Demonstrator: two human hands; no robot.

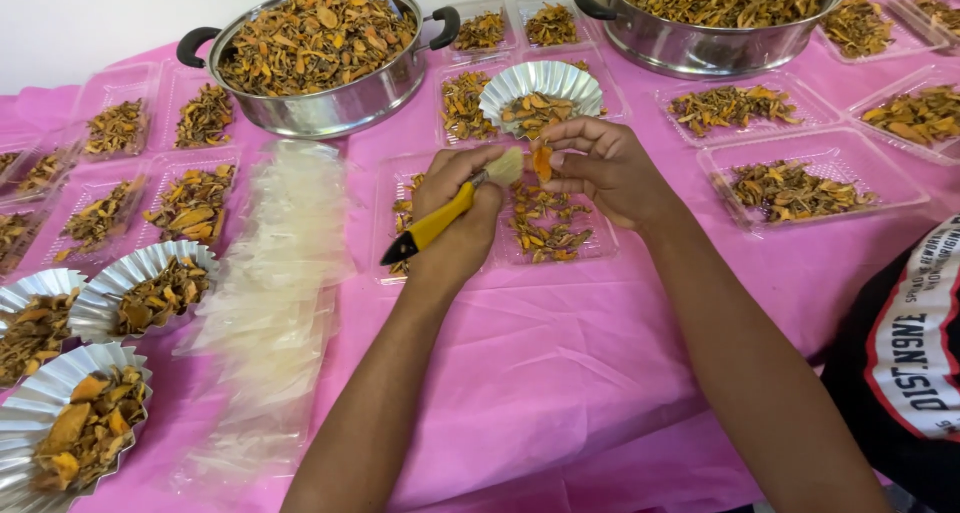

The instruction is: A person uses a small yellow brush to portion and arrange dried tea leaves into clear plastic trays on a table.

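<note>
The left hand (455, 223) had its grip closed around a yellow-handled brush with pale bristles (455, 205). The right hand (605, 168) pinched a thin orange dried slice (541, 162) at the bristles, above a clear ribbed plastic tray (385, 188) on the pink-clothed desk (560, 343). Beyond stood a fluted silver foil cup (540, 81).

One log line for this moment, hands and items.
left hand: holds yellow-handled brush | right hand: pinches orange dried slice | bristles at slice | over clear tray
</note>
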